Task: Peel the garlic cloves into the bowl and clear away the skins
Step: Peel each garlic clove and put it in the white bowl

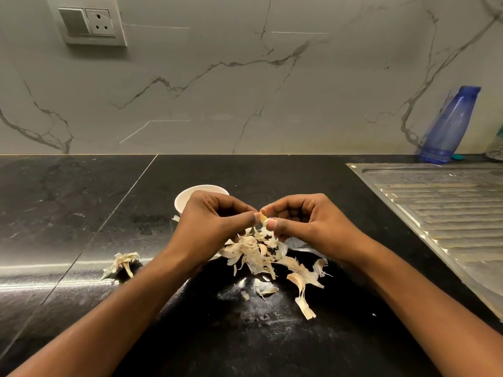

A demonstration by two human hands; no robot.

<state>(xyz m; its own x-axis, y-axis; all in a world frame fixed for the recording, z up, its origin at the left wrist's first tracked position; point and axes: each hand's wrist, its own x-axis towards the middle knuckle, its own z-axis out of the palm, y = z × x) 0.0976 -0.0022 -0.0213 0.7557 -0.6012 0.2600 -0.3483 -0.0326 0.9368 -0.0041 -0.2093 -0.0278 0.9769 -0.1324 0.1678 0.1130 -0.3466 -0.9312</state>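
step in hand: peeling. your left hand (217,221) and right hand (307,221) pinch one garlic clove (263,217) with curled fingertips, above the skins (261,254). next, strip it, then drop it in the bowl (187,197) at 11 o'clock.

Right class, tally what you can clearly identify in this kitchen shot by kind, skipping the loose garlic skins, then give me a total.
2 hands: left hand, right hand
1 garlic clove, pinched by both hands
1 white bowl
1 blue bottle
1 switch-and-socket plate
1 steel drainboard
Total: 7
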